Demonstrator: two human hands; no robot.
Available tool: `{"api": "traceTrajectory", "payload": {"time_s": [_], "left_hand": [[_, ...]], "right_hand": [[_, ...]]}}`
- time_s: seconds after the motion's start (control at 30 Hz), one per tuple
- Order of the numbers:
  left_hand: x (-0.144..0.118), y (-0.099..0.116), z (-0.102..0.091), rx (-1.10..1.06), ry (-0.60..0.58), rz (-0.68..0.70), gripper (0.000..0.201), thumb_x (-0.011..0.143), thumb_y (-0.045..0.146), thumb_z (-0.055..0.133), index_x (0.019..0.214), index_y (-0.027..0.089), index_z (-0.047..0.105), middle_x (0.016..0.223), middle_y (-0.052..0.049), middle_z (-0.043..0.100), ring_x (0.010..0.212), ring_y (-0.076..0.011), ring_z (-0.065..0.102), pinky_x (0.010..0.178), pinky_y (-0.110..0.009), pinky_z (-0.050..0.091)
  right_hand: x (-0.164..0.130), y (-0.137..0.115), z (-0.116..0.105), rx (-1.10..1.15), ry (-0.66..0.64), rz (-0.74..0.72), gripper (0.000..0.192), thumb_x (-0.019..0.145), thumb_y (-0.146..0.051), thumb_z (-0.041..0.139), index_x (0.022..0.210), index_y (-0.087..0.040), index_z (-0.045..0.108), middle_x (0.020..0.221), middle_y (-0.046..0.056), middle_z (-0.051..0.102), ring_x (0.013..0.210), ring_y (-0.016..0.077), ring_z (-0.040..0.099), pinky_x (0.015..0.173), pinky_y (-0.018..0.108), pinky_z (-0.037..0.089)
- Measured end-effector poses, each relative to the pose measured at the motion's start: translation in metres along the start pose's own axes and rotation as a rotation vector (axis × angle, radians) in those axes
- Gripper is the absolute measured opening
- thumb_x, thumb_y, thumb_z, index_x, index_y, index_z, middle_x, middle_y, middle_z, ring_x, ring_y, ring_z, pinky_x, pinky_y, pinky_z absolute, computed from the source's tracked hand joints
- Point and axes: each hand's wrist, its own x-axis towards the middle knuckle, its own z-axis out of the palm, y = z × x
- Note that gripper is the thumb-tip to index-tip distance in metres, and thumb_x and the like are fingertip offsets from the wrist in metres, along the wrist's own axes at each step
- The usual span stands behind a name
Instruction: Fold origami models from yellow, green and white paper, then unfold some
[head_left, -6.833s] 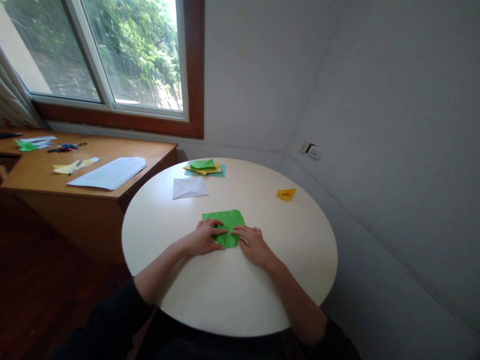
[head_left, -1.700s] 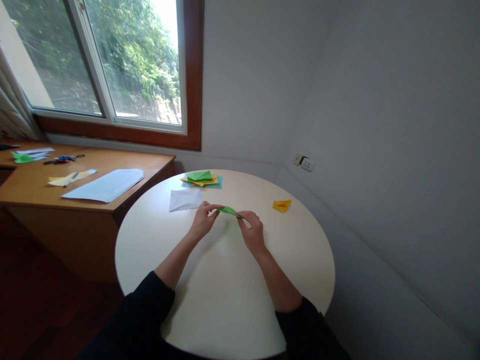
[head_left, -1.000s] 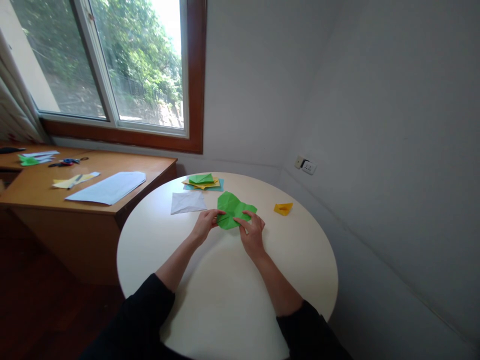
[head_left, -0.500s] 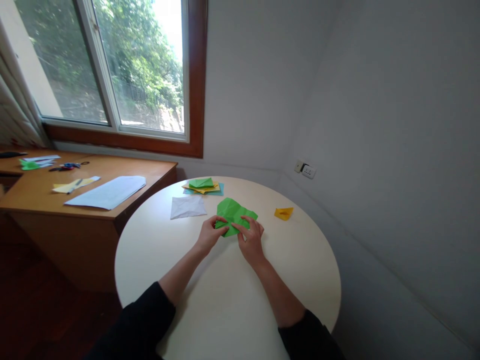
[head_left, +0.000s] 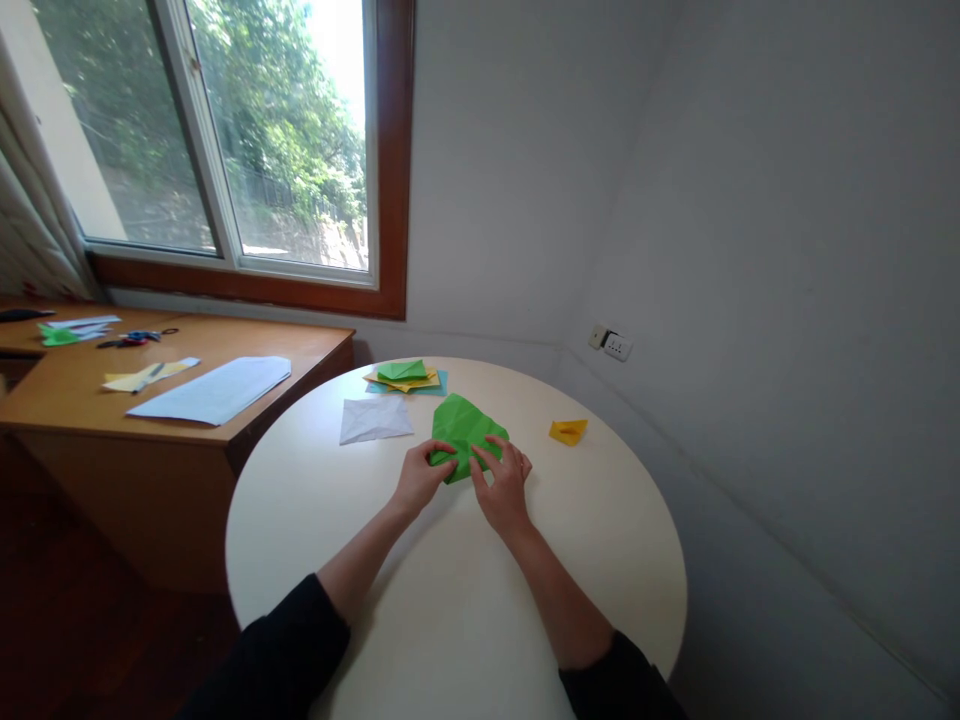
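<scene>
A creased sheet of green paper (head_left: 461, 422) is held between my hands above the round white table. My left hand (head_left: 421, 475) pinches its near left edge between thumb and fingers. On the right side, my right hand (head_left: 504, 485) grips the paper, with thumb and fingers bent over its surface and partly hiding that edge. Beyond my left hand lies a creased white paper (head_left: 375, 419). A small folded yellow paper (head_left: 568, 431) rests to the right of my right hand.
Folded green paper (head_left: 403, 371) tops a stack of yellow and blue sheets at the round table's (head_left: 442, 620) far edge. On the wooden desk (head_left: 195, 335) at left lie white sheets (head_left: 217, 390), scissors (head_left: 139, 338) and a pen on yellow paper. A wall socket (head_left: 617, 347) is behind.
The green paper's right side has drawn in and its near edge sits slightly lower. Both hands keep their hold, and the right fingers have shifted a little on the paper.
</scene>
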Motion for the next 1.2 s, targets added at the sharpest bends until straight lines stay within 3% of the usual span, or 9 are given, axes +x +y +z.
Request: {"api": "traceTrajectory", "payload": {"time_s": [0.7, 1.0, 1.1, 1.2], "left_hand": [[-0.007, 0.0, 0.004, 0.106, -0.121, -0.06, 0.02, 0.057, 0.026, 0.063, 0.072, 0.012, 0.06, 0.061, 0.0, 0.055, 0.058, -0.0115, 0.049, 0.054, -0.023, 0.039], [-0.005, 0.004, -0.002, 0.201, -0.23, -0.116, 0.019, 0.054, 0.015, 0.057, 0.072, 0.012, 0.059, 0.057, 0.004, 0.048, 0.053, -0.0085, 0.042, 0.05, -0.02, 0.032], [-0.004, 0.011, -0.005, 0.197, -0.299, -0.168, 0.022, 0.053, 0.014, 0.055, 0.075, 0.012, 0.059, 0.056, 0.004, 0.047, 0.051, -0.0078, 0.04, 0.048, -0.02, 0.029], [-0.003, 0.016, -0.009, 0.183, -0.377, -0.195, 0.024, 0.053, 0.013, 0.052, 0.076, 0.012, 0.059, 0.056, 0.004, 0.047, 0.052, -0.0072, 0.04, 0.049, -0.02, 0.028]], "right_hand": [[0.0, 0.005, 0.011, 0.142, -0.066, 0.284, 0.005, 0.071, -0.024, 0.063, 0.072, -0.021, 0.065, 0.103, 0.006, 0.057, 0.102, 0.0233, 0.05, 0.092, 0.04, 0.029], [0.001, 0.013, 0.014, 0.194, -0.168, 0.304, 0.012, 0.073, -0.028, 0.059, 0.066, -0.02, 0.064, 0.091, 0.006, 0.061, 0.094, 0.0223, 0.055, 0.089, 0.039, 0.036], [0.005, 0.019, 0.01, 0.328, -0.181, 0.253, 0.015, 0.076, -0.023, 0.049, 0.072, -0.02, 0.064, 0.083, 0.005, 0.062, 0.087, 0.019, 0.057, 0.084, 0.034, 0.041], [0.007, 0.025, 0.004, 0.367, -0.235, 0.17, 0.023, 0.07, -0.012, 0.049, 0.082, -0.022, 0.065, 0.089, 0.004, 0.062, 0.092, 0.0188, 0.056, 0.087, 0.035, 0.04]]}}
